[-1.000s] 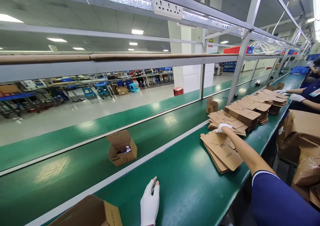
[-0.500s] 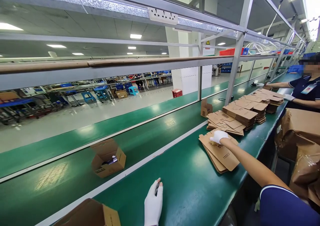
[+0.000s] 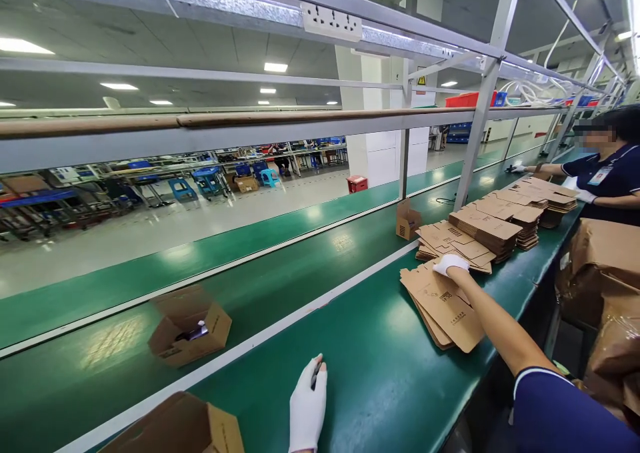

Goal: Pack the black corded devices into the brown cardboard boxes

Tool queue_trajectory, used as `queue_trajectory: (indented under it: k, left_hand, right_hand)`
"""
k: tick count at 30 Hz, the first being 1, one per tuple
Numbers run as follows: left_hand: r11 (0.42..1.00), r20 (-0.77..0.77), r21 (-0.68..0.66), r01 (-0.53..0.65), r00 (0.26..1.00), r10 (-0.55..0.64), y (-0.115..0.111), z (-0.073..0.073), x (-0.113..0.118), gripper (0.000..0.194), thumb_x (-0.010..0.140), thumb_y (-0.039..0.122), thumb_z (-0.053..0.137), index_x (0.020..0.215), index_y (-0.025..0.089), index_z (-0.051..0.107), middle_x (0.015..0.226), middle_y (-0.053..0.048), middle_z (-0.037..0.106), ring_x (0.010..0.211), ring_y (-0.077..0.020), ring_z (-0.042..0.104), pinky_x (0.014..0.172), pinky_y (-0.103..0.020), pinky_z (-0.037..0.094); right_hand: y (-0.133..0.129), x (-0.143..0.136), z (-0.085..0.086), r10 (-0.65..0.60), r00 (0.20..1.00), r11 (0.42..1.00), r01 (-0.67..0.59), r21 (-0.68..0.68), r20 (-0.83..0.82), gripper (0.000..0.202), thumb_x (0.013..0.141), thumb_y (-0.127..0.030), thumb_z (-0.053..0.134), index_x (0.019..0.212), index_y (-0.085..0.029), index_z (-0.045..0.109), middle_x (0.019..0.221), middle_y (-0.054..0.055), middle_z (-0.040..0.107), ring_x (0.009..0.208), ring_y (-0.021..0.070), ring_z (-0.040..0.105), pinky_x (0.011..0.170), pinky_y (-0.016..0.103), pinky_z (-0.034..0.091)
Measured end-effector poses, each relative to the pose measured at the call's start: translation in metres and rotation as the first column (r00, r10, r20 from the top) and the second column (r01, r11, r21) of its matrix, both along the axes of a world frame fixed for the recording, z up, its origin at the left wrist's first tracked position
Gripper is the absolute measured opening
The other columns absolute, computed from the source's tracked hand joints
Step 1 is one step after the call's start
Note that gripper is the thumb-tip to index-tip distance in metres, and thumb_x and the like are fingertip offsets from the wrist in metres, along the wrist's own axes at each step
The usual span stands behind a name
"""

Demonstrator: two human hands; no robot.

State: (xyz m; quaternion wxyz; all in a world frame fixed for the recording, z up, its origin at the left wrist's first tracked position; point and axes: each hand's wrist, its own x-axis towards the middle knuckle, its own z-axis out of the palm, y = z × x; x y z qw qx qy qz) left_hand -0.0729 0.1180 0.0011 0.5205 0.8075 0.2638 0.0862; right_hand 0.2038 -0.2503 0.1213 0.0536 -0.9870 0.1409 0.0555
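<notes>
My right hand (image 3: 449,265), in a white glove, rests on the far end of a stack of flat brown cardboard box blanks (image 3: 443,306) on the green bench. My left hand (image 3: 307,406), also gloved, lies flat near the bench's front with a small dark object under its fingers; what that object is cannot be told. An open cardboard box (image 3: 187,326) with a dark item inside rides the green conveyor belt (image 3: 280,273) to the left. A second open box (image 3: 185,426) sits just left of my left hand.
More piles of flat blanks (image 3: 487,229) line the bench further along. Another small open box (image 3: 407,219) rides the belt. A co-worker in a dark shirt (image 3: 607,173) works at the far right. Brown paper packages (image 3: 603,266) stand at the right. A metal frame with a socket strip (image 3: 331,21) runs overhead.
The open box on the belt has travelled left. The small box further along has also moved left. My right hand stayed on the blanks, shifting slightly; my left hand barely moved.
</notes>
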Motion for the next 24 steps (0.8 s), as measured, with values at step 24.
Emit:
queue_trajectory:
  k: [24]
  left_hand:
    - [0.814, 0.475, -0.554, 0.174, 0.87, 0.136, -0.022, 0.071, -0.009, 0.097, 0.068, 0.054, 0.075, 0.145, 0.026, 0.023, 0.142, -0.012, 0.042, 0.126, -0.033, 0.046, 0.098, -0.042, 0.048]
  right_hand:
    - [0.213, -0.109, 0.034, 0.826, 0.35, 0.165, -0.899, 0.406, 0.441, 0.033, 0.095, -0.027, 0.035, 0.094, -0.017, 0.067, 0.088, 0.003, 0.067, 0.084, 0.0205, 0.06, 0.076, 0.031, 0.05]
